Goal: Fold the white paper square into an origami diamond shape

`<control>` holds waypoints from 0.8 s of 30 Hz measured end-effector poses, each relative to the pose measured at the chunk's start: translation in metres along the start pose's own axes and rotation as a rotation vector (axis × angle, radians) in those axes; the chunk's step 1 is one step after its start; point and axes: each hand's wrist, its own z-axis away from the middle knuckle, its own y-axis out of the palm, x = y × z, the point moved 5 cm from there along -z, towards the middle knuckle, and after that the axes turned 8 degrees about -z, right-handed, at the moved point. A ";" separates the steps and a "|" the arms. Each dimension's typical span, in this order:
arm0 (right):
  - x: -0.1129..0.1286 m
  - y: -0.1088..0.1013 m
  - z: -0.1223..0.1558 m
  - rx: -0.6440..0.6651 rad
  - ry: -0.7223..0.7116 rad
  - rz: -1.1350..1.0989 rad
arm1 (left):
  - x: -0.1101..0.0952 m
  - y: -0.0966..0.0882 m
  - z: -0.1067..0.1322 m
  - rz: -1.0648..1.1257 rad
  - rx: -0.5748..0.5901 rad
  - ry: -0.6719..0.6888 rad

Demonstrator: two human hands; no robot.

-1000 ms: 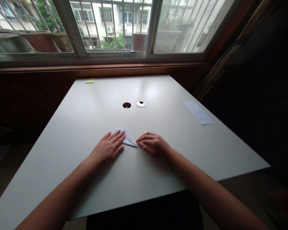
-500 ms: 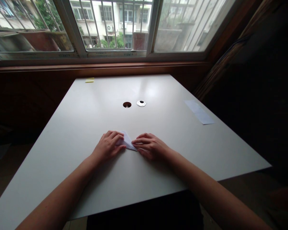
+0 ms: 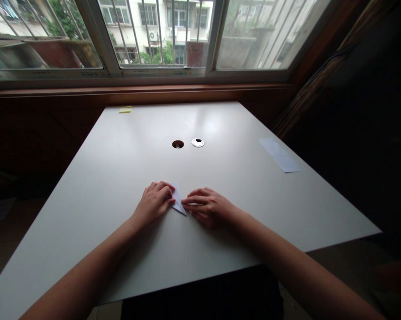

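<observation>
A small folded piece of white paper [image 3: 178,198] lies on the white table between my hands, its pointed end toward me. My left hand [image 3: 156,198] is closed on the paper's left side, with the thumb and fingertips pressed to it and covering part of it. My right hand [image 3: 207,205] rests on the table just to the right. Its fingers are stretched out, and the fingertips reach the paper's right edge. Whether they press on it I cannot tell.
The white table [image 3: 147,258] has a round hole [image 3: 178,144] with a loose round cover [image 3: 197,142] beside it. A white paper strip [image 3: 280,155] lies near the right edge. Yellow strips [image 3: 125,109] are at the far left corner. A barred window [image 3: 160,35] is behind.
The folded paper has turned so that its pointed end now aims more toward me. My left hand's fingers have curled in further, and my right fingertips have shifted slightly left.
</observation>
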 end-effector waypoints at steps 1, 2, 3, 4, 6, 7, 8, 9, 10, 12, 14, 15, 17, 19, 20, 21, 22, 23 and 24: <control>0.000 0.000 0.000 -0.002 -0.003 -0.002 | 0.000 0.001 0.000 -0.006 0.001 -0.005; 0.000 0.001 0.000 -0.004 -0.008 -0.004 | 0.000 0.001 0.000 -0.012 0.002 -0.009; 0.001 0.001 0.000 -0.003 -0.012 -0.007 | 0.000 0.002 0.000 -0.018 0.001 -0.014; 0.001 0.001 -0.001 0.000 -0.015 -0.009 | 0.000 0.002 0.000 -0.023 0.001 -0.018; 0.002 0.001 -0.001 -0.004 -0.014 -0.015 | -0.001 0.002 0.001 -0.032 0.001 -0.025; 0.003 0.001 -0.001 -0.004 -0.012 -0.019 | -0.001 0.002 0.001 -0.037 0.001 -0.029; 0.003 0.001 -0.001 -0.005 -0.011 -0.025 | -0.001 0.002 0.001 -0.042 0.002 -0.033; 0.004 0.001 -0.001 -0.007 -0.014 -0.032 | -0.002 0.002 0.001 -0.047 0.003 -0.037; 0.005 0.000 -0.002 -0.009 -0.017 -0.037 | -0.003 0.002 0.001 -0.051 0.004 -0.040; 0.007 0.000 -0.002 -0.004 -0.016 -0.039 | -0.003 0.002 0.001 -0.058 0.007 -0.047; 0.008 -0.002 -0.003 0.005 -0.018 -0.026 | -0.004 0.002 0.001 -0.064 0.009 -0.053; 0.009 -0.002 -0.004 0.013 -0.021 -0.018 | -0.004 0.002 0.001 -0.067 0.009 -0.054; 0.011 -0.003 -0.005 0.030 -0.025 -0.005 | -0.004 0.001 0.001 -0.074 0.008 -0.053; 0.011 -0.003 -0.006 0.043 -0.019 0.002 | -0.005 0.001 0.001 -0.078 0.004 -0.053; 0.011 -0.002 -0.006 0.048 -0.015 0.005 | -0.005 0.000 0.001 -0.078 0.001 -0.052; 0.011 -0.002 -0.007 0.055 -0.010 0.009 | -0.006 0.000 0.001 -0.077 -0.002 -0.052; 0.011 -0.001 -0.007 0.060 -0.006 0.014 | -0.006 0.000 0.001 -0.076 -0.006 -0.050; 0.011 0.000 -0.008 0.062 -0.003 0.022 | -0.006 0.000 0.001 -0.076 -0.012 -0.048; 0.011 0.001 -0.009 0.062 0.001 0.032 | -0.006 0.000 0.001 -0.075 -0.015 -0.044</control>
